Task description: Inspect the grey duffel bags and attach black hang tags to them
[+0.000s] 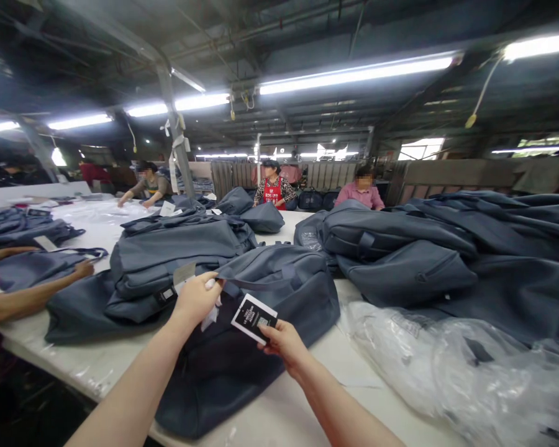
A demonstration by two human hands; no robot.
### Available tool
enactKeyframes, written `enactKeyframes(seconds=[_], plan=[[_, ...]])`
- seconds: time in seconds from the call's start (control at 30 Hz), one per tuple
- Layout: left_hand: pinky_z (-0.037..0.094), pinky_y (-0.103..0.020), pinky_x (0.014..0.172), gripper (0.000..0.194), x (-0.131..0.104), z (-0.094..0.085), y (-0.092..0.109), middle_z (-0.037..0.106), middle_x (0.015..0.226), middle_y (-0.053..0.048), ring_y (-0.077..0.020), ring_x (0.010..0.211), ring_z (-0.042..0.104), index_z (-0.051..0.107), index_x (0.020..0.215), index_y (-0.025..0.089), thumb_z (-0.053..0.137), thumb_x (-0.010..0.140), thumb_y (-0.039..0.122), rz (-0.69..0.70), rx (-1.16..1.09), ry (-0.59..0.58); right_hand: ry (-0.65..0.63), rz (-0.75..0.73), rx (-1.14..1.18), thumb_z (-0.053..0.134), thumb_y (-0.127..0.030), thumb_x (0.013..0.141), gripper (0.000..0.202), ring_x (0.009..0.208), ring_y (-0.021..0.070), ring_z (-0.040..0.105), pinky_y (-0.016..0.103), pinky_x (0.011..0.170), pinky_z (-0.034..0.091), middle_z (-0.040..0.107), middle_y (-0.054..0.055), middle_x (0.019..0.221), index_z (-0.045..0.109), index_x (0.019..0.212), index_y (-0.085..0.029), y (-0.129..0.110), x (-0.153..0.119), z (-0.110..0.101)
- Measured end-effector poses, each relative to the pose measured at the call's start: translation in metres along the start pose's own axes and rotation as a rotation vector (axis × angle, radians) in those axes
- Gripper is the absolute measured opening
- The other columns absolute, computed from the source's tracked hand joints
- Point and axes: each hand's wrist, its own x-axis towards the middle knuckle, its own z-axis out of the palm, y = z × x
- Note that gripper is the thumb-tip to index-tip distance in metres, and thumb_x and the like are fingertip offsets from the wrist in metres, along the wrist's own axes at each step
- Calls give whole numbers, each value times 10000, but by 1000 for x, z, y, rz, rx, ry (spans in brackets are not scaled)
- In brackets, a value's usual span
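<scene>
Softly slumped across the lower middle of the frame, the dark blue-grey bag (233, 379) lies on the pale table (363, 379), between a stack of similar bags (181, 248) at centre left and a larger heap (400, 248) at centre right. It looks pliable and probably light to moderate in weight; its smooth, faintly shiny skin may slide a little on the tabletop. With so little stiffness, the body would likely fold under a one-sided pull, so the strap (261, 285) or a broad grip beneath both sides seems the better hold. The left hand (195, 301) closes its fingers around the strap near the left end, with some crumpled whitish material (210, 316) at the fingers; whether they grip that too, one cannot tell. The right hand (283, 343) pinches the lower right corner of a card tag (254, 318), thumb on top and fingertips underneath. The card seems thin, fairly stiff and easily creased, best taken by an edge or corner. It is black with a white border and pale lettering, too small to read surely. The bag is plain and matching in tone, its upper part gently wrinkled, its lower part darker in shadow. Clear plastic (414, 360) sits crumpled at lower right.
</scene>
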Motion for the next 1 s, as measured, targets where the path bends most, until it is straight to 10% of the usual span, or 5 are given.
enactKeyframes(seconds=[0.2,0.43,0.73,0.9,1.0], plan=[[490,-393,865,538,49,-42,-15,719,1002,-132,-325,938,660,696,996,162,783,598,513,-33,440,-75,-204,124,-259,787,-419,586,399,533,169,647,234,482,444,714,81,662,679,818,-112,10,-20,-16],[449,-354,905,548,58,-107,-61,676,986,-67,-234,961,617,648,1064,98,519,865,592,-199,436,194,121,-262,-595,700,-379,728,326,831,218,681,371,807,531,728,73,916,659,985,-184,-38,-35,-70],[446,-301,718,361,-89,-11,-194,729,881,-114,-261,847,658,705,906,172,455,884,432,-540,389,72,340,-1049,-1315,676,-361,780,739,1351,328,377,520,1119,328,436,195,1417,385,1416,-124,-125,11,-26],[439,-318,716,429,-121,27,-222,724,1003,-116,-274,928,662,679,966,209,345,913,472,-589,384,-33,-26,-1059,-1674,830,-336,571,1109,1464,368,126,527,1178,168,207,181,1572,269,1500,-108,-185,97,28],[454,-369,679,503,-127,33,-226,721,997,-129,-309,878,677,656,962,219,239,920,498,-604,390,-32,-268,-779,-1819,896,-361,392,1255,1428,401,224,495,1164,193,302,210,1534,332,1481,-96,-211,145,50]])
